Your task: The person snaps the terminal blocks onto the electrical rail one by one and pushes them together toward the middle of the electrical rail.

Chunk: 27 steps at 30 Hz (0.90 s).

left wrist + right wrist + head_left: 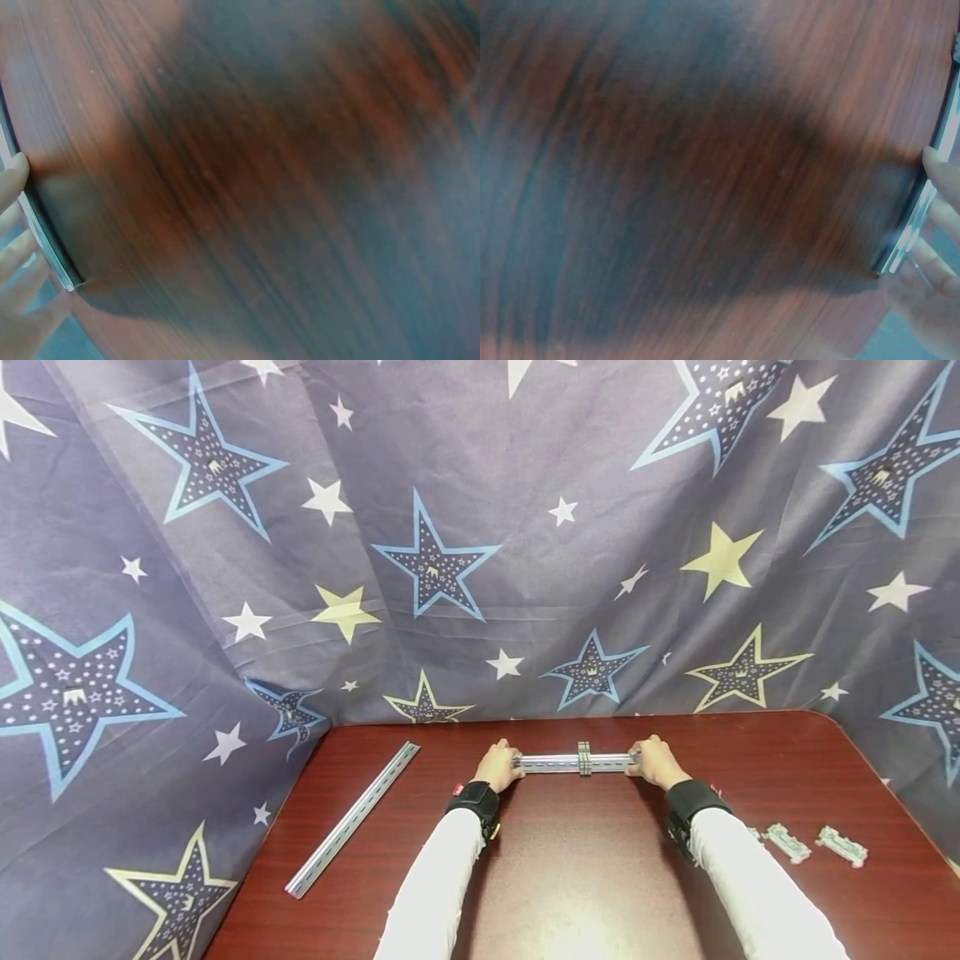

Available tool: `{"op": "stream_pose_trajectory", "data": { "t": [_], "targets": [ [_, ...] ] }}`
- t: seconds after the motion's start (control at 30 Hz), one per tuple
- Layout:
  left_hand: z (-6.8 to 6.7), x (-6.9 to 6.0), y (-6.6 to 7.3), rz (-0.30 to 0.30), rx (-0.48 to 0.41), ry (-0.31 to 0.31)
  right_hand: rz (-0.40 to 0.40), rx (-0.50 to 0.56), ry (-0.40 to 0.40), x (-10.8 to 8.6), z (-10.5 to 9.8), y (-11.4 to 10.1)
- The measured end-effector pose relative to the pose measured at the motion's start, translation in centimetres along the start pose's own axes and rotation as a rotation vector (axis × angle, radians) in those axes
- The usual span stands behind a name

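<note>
1. From my end, I have the left hand (498, 766) gripping one end of the metal rail (543, 764), its thumb (12, 180) on the near edge and the other fingers across the far side.
2. I have the right hand (658, 762) gripping the opposite end the same way, so the rail spans between both sets of fingers.
3. A small block (584, 758) sits across the rail between my two grips, touching neither hand. I can't tell how firmly it is seated.
4. I can't tell whether the rail lies flat on the tabletop (570, 868) or is slightly raised.
5. I judge the rail stiff, fairly light and slick. Pinching the edges near both ends should keep it level; the block looks like the fragile part, so I'd keep my fingers off it.
6. Well left of the left fingers lies a second rail (352, 820), untouched. Right of the right fingers and nearer the person lie two pale pieces (787, 843) (842, 846).
</note>
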<state>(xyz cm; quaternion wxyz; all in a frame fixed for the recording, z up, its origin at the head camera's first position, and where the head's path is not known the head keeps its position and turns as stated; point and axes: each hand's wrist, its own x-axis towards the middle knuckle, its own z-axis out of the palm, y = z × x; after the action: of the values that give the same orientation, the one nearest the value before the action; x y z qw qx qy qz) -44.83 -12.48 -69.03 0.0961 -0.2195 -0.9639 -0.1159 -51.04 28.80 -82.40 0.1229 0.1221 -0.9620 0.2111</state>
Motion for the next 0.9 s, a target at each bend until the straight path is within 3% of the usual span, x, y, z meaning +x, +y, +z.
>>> {"op": "stream_pose_trajectory", "data": {
  "t": [0.07, 0.13, 0.17, 0.23, 0.3, 0.4, 0.9],
  "targets": [
    [-6.8, -2.2, 4.1, -0.026, -0.035, -0.034, -0.059, -0.021, 0.035, -1.6, -4.1, -4.6],
    [-12.3, -4.1, 7.5, -0.043, -0.034, -0.062, -0.079, -0.025, 0.007, -3.6, -10.0, -10.8],
    [-14.4, -4.8, 8.7, -0.057, -0.032, -0.085, -0.078, -0.02, -0.003, -4.6, -13.0, -13.9],
    [-16.3, -5.6, 9.9, -0.044, -0.012, -0.075, -0.049, -0.002, -0.036, -6.6, -18.9, -19.8],
    [-17.0, -6.0, 10.2, -0.036, 0.009, -0.072, -0.001, 0.012, -0.092, -8.0, -23.5, -24.5],
    [-17.1, -6.2, 9.7, -0.035, -0.023, -0.067, 0.023, 0.013, -0.107, -8.9, -26.3, -27.3],
    [-20.2, -9.2, 8.0, -0.005, -0.058, -0.027, -0.068, 0.038, -0.15, -10.9, -28.8, -28.1]
  ]
}}
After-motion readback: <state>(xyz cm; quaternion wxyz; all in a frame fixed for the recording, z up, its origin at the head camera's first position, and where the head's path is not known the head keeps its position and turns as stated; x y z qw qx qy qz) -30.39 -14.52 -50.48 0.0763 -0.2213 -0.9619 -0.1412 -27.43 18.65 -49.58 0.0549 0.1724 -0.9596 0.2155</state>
